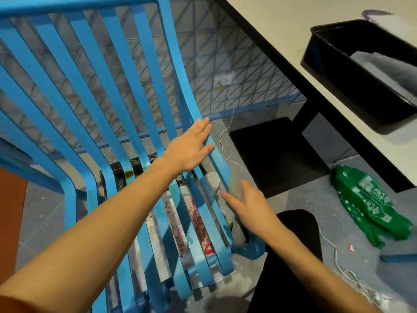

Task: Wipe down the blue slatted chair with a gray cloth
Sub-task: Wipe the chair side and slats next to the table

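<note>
The blue slatted chair point(108, 109) fills the left and middle of the head view, its back at the top and its seat running down toward me. My left hand point(191, 150) reaches across the seat with straight fingers and touches the right side rail where back and seat meet. My right hand point(250, 206) hovers just right of the seat's right edge, fingers spread and holding nothing. No gray cloth shows in either hand; a grey shape inside the black bin point(365, 71) on the table is blurred and I cannot tell what it is.
A white table point(282, 30) with a black edge and black leg stands at the right. A green printed bag point(370, 204) and a white cable point(228, 123) lie on the grey floor. Printed sheets lie under the seat slats. A blue-lined wall runs behind the chair.
</note>
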A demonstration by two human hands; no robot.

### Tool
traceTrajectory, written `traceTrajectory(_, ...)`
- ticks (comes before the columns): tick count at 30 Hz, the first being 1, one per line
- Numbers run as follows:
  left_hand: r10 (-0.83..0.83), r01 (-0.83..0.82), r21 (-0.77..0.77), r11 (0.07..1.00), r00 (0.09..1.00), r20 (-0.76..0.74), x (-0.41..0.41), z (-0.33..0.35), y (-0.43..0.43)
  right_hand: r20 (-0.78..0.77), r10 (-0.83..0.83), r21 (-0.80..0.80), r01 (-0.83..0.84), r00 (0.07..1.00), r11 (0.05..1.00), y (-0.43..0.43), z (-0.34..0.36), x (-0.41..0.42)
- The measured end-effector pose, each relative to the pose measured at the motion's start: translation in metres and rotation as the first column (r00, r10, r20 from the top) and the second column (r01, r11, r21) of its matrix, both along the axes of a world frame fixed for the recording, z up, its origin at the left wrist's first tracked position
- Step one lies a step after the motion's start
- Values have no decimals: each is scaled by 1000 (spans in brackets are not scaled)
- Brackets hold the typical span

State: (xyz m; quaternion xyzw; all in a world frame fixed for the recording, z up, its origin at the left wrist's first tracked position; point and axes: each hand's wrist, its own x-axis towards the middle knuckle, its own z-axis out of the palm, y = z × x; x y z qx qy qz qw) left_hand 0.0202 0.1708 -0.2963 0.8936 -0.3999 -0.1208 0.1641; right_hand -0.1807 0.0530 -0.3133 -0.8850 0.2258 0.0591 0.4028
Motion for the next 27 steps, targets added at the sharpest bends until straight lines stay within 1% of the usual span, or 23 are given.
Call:
traceTrajectory(1, -6, 6, 18, 1000, 1000, 23, -3, -4, 0, 6, -15, -6, 15, 1000, 1000, 3, -1, -18)
traceTrajectory(4, 22, -24, 28, 999, 998, 52, -7, -11, -1, 15, -37, 50, 36, 999, 998, 10, -4, -55)
traceTrajectory(6, 20, -20, -7, 1000, 999, 29, -7, -10, -2, -12, -25, 10, 25, 1000, 1000, 7, -5, -53)
traceTrajectory(8, 23, -26, -92, 995, 999, -35, -5, -6, -2, -35, -1, -62, -1, 999, 998, 0, -7, -39)
traceTrajectory(9, 35, -46, -141, 989, 996, -79, -4, -4, -1, -44, 12, -61, -15, 999, 998, -3, -6, -29)
traceTrajectory(10, 51, -75, -192, 979, 990, -129, -4, -2, 0, -46, 25, -25, -26, 999, 999, -5, -5, -18)
traceTrajectory(12, 79, -151, -287, 946, 965, -250, -5, 2, 0, -49, 54, 108, -48, 997, 993, -9, 2, 6)
traceTrajectory(14, 98, -271, -384, 883, 905, -413, -3, 7, 0, -58, 91, 229, -75, 994, 970, -12, 10, 35)
traceTrajectory(16, 100, -413, -474, 777, 826, -555, 3, 11, 0, -73, 106, 255, -84, 992, 963, -14, 16, 63)
traceTrajectory(18, 127, -536, -526, 660, 770, -625, 10, 13, 2, -74, 106, 267, -83, 992, 960, -15, 16, 91)
traceTrajectory(20, 184, -623, -530, 576, 730, -658, 14, 9, 7, -43, 94, 239, -81, 995, 968, -13, 13, 124)
traceTrajectory(21, 213, -649, -521, 554, 716, -665, 14, 4, 10, -20, 82, 195, -76, 996, 978, -13, 11, 143)
traceTrajectory(24, 262, -689, -499, 526, 689, -675, 11, -11, 19, 45, 43, 6, -43, 998, 999, -10, 6, 202)
traceTrajectory(27, 277, -732, -452, 509, 637, -720, 7, -18, 25, 136, -18, -63, 27, 991, 998, -4, 9, 253)
